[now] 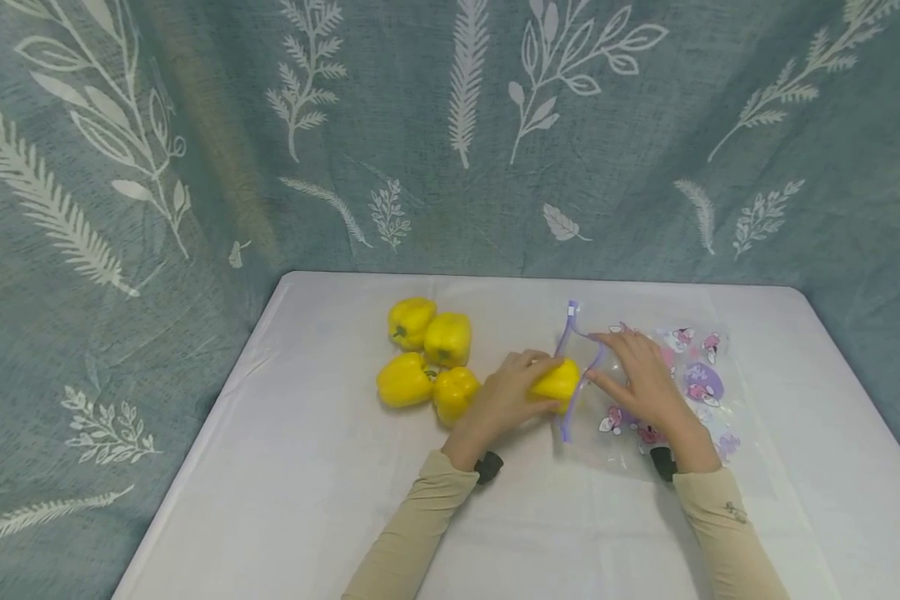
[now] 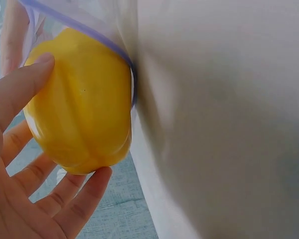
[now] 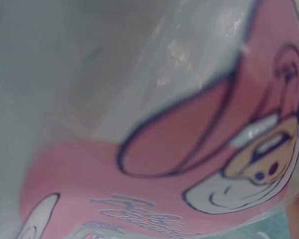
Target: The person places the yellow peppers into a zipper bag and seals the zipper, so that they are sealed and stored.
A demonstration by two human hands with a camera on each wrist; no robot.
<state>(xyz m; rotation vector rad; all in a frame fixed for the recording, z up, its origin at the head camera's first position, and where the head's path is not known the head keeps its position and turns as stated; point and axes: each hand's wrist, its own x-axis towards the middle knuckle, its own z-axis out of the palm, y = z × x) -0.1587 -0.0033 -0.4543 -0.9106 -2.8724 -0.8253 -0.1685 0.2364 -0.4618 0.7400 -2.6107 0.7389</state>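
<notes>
One blocky yellow bell pepper [image 1: 558, 382] partway into clear printed plastic bag [image 1: 697, 383], left hand [image 1: 506, 392] gripping; right hand [image 1: 648, 387] at purple rim [image 1: 567, 429], pinch unclear. Likely loading; next needs pushing deeper.

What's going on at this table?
Someone is working with yellow peppers and a clear printed bag. Their left hand holds one pepper at the bag's open mouth, while the right hand touches the purple rim with thumb and fingers. Four other peppers sit grouped on the table, on the left-hand side.
</notes>
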